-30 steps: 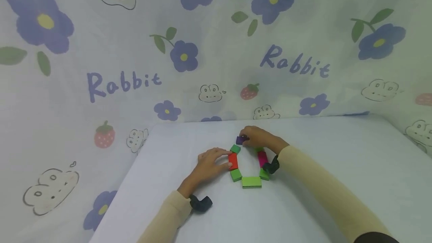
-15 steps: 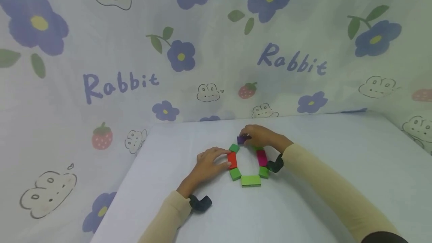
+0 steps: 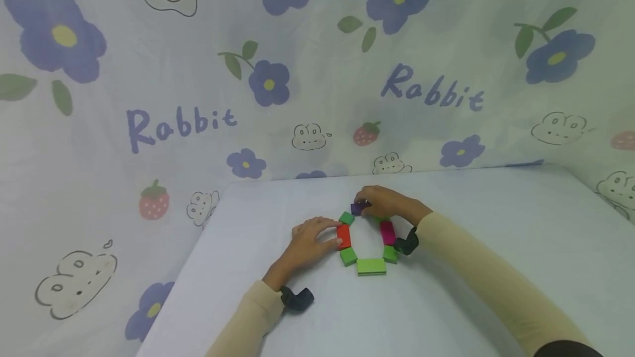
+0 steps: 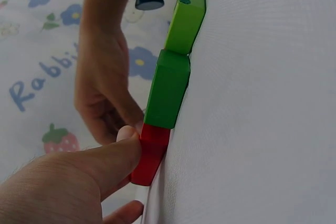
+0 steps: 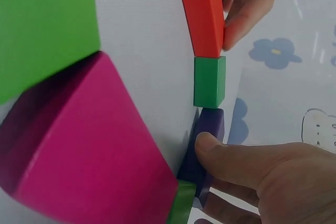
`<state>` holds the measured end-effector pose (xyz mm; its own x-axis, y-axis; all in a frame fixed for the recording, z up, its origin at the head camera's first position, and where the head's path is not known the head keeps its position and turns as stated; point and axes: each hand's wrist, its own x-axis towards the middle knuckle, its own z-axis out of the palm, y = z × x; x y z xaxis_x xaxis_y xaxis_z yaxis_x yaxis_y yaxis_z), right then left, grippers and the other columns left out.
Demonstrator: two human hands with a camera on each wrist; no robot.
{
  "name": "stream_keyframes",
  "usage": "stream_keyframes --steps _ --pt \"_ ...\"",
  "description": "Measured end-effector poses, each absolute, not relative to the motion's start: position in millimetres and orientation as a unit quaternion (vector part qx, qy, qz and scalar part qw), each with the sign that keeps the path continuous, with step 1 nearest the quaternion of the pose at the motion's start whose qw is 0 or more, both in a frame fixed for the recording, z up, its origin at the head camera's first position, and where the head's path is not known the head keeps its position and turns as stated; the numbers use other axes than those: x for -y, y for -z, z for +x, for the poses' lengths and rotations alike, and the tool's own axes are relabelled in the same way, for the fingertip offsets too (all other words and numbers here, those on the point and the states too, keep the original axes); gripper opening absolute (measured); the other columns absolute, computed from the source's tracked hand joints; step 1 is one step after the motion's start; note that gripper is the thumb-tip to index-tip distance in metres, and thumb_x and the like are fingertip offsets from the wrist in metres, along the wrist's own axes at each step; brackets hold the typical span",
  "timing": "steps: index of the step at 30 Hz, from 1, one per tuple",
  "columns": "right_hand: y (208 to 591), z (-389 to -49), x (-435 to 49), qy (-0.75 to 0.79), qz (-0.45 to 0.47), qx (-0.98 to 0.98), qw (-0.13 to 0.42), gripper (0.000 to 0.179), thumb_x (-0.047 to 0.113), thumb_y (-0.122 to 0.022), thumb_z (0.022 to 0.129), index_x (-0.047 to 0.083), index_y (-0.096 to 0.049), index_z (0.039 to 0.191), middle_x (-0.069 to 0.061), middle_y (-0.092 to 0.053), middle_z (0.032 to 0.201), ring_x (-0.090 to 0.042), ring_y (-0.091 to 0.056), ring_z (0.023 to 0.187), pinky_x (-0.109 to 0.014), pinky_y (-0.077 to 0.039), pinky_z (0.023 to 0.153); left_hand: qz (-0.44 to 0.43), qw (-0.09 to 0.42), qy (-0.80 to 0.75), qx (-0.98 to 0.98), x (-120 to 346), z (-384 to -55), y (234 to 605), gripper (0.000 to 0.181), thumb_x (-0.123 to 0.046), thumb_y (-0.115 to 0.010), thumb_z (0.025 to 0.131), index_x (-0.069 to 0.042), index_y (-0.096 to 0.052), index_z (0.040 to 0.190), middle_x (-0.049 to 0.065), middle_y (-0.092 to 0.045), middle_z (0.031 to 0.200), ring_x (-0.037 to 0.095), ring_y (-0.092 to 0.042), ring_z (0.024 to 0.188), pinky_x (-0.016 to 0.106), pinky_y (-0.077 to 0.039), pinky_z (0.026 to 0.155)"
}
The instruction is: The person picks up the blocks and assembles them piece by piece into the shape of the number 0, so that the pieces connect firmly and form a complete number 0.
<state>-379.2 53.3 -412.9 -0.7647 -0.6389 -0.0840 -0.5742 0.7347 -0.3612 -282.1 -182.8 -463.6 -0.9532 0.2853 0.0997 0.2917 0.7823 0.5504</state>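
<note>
My right hand pinches a purple block at the far end of a ring of blocks, thumb on its inner face and fingers behind it. One end of the purple block is right by a small green block; its other end meets another green block. On the ring's left side, my left hand holds a red block between thumb and index finger. That red block stands between two green ones in the head view, the nearer being a green block.
A magenta block forms the ring's right side, with a green block at its near end. A lime block closes the near side. Behind the white table hangs a printed cloth.
The right hand has shifted the purple block slightly right and then nearer to the ring. My left hand stays on the red block. The head view has swayed a little.
</note>
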Motion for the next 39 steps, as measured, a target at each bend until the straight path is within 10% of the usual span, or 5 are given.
stream_keyframes --steps 29,39 --pt "424.0 -379.0 -60.8 0.159 -0.307 -0.933 0.103 0.044 0.019 -0.076 0.089 0.016 -0.065 0.131 -0.003 -0.067 0.126 -0.020 -0.061 0.121 -0.039 -0.049 0.105 -0.177 0.015 0.284 0.942 178.3 -284.2 463.0 0.041 -0.046 -0.066 0.093 -0.033 -0.064 0.132 -0.001 -0.061 0.137 0.027 -0.042 0.141 0.058 -0.026 0.108" --pt "409.8 -358.0 -82.8 0.300 -0.292 -0.908 0.026 0.043 0.021 -0.070 0.094 0.008 -0.061 0.134 -0.012 -0.063 0.134 -0.033 -0.056 0.128 -0.052 -0.048 0.104 -0.142 0.006 0.308 0.941 188.2 -286.2 463.2 0.048 -0.048 -0.062 0.095 -0.039 -0.054 0.142 -0.003 -0.059 0.141 0.026 -0.042 0.142 0.059 -0.022 0.112"
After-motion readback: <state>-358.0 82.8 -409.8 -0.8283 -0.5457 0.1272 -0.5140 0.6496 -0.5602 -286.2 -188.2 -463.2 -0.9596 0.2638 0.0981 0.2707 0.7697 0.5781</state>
